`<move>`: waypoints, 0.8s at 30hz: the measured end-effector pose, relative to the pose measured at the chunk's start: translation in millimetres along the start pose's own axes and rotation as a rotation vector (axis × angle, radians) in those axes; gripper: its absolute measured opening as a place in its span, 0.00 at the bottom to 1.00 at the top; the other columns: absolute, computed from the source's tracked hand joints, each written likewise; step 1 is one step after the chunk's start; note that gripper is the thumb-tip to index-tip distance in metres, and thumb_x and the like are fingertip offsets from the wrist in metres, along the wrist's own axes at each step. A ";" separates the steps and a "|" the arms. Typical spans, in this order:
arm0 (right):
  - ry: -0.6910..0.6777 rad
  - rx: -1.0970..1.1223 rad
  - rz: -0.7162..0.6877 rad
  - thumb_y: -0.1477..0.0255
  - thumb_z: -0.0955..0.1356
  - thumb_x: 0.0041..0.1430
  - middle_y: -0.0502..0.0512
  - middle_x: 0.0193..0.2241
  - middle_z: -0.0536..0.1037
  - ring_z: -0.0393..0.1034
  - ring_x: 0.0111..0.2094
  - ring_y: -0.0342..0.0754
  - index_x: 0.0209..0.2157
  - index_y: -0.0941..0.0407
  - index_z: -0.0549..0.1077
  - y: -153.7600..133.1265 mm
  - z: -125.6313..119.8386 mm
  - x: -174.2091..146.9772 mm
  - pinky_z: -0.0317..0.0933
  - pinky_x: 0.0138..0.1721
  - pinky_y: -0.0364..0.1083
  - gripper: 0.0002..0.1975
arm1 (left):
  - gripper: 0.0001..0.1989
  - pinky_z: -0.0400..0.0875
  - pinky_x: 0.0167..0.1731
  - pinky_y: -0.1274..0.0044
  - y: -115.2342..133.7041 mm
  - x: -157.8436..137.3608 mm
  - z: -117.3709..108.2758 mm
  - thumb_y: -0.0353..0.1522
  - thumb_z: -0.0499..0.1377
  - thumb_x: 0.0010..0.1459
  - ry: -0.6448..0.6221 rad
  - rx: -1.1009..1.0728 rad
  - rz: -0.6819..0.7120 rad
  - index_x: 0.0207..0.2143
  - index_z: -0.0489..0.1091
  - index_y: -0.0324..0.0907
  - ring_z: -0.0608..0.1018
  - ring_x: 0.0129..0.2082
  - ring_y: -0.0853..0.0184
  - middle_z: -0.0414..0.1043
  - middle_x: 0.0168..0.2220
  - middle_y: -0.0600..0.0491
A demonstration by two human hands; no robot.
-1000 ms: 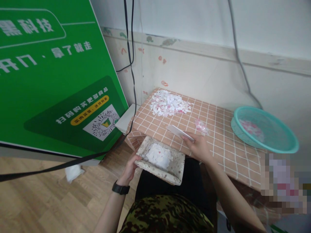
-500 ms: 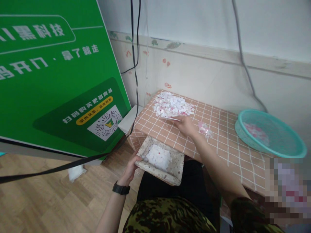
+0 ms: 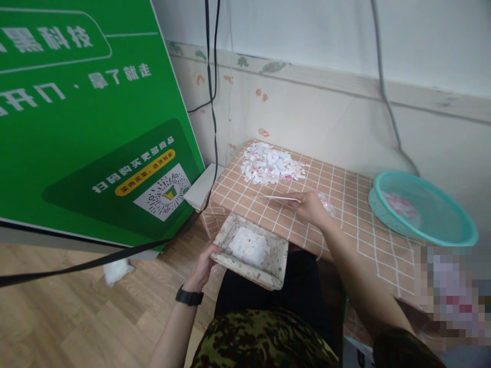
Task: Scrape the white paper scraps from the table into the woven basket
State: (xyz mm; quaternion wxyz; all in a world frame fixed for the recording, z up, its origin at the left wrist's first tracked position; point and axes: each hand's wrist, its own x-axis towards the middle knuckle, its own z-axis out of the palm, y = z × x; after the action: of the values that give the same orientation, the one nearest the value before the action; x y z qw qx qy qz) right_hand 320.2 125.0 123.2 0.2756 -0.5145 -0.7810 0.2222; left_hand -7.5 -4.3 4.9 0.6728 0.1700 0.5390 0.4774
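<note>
My left hand [image 3: 207,261] is closed on the left edge of a shallow, speckled off-white tray [image 3: 283,263], held at the table's front edge above my lap. White paper scraps [image 3: 247,246] lie heaped in the tray. Over the checked tabletop, my right hand [image 3: 310,207] grips a thin white card [image 3: 281,198], seen nearly edge-on. Beyond the card, a pile of white and pinkish paper scraps [image 3: 270,164] spreads across the table's far left corner. A small clear packet with pink in it [image 3: 325,202] lies just behind my right hand, partly covered by it.
The brown checked tablecloth [image 3: 353,204] covers the table against the wall. A turquoise mesh basket [image 3: 466,225] with pink and white bits stands at right. On the left rises a green cabinet [image 3: 115,117], with black cables [image 3: 215,128] hanging beside it. A white item [image 3: 117,271] lies on the floor.
My right hand and the card have moved back from the scrap pile, toward me and slightly right. The left hand with the tray stays nearly in place.
</note>
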 end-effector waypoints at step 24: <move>0.621 0.145 0.564 0.55 0.68 0.52 0.63 0.30 0.82 0.75 0.28 0.56 0.39 0.63 0.80 53.0 -9.2 -67.7 0.67 0.27 0.49 0.26 | 0.10 0.71 0.37 0.69 -15.8 -1.2 9.1 0.33 0.66 0.41 -0.068 0.081 -0.119 0.30 0.78 0.40 0.81 0.34 0.56 0.82 0.30 0.51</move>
State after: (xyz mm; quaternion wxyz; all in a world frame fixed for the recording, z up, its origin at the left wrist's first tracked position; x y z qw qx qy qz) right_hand 384.0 82.6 83.0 0.4615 -0.7299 -0.4719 0.1776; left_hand 7.9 -10.3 -2.9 0.7105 0.1808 0.5440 0.4082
